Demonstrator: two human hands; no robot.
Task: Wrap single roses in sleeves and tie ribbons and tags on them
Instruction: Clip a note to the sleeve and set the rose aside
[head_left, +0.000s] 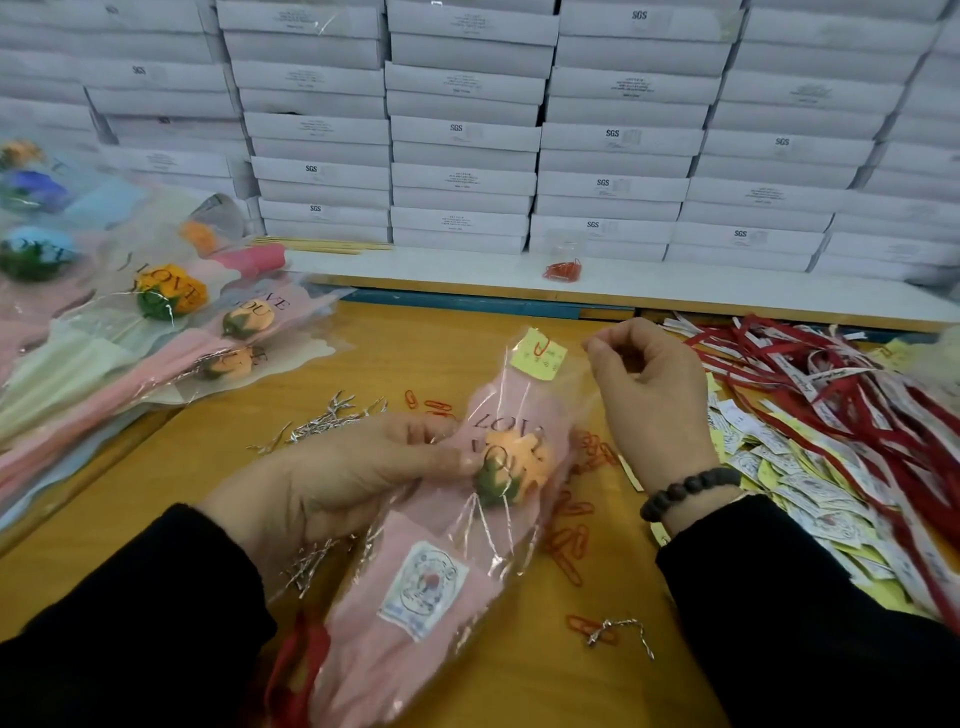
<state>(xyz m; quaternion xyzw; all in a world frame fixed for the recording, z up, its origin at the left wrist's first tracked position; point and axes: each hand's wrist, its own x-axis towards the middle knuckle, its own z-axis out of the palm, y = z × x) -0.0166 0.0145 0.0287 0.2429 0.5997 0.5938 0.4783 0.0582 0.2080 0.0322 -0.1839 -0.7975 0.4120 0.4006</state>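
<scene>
An orange rose (519, 460) lies inside a pink and clear sleeve (405, 613) printed with "LOVE YOU". My left hand (358, 478) grips the sleeve beside the flower head. A yellow tag (537, 356) is clipped with a red paper clip at the sleeve's top edge. A white round-logo tag (426, 584) sits on the lower part of the sleeve, and a red ribbon (298, 670) shows at its bottom. My right hand (649, 395) hovers to the right of the yellow tag with its fingers curled; nothing is plainly visible in them.
Wrapped roses (171, 322) are piled at the left. Red ribbons (831, 395) and paper tags (810, 493) lie heaped at the right. Red paper clips (571, 545) and silver twist ties (327, 421) are scattered on the wooden table (182, 467). White boxes (467, 130) are stacked behind.
</scene>
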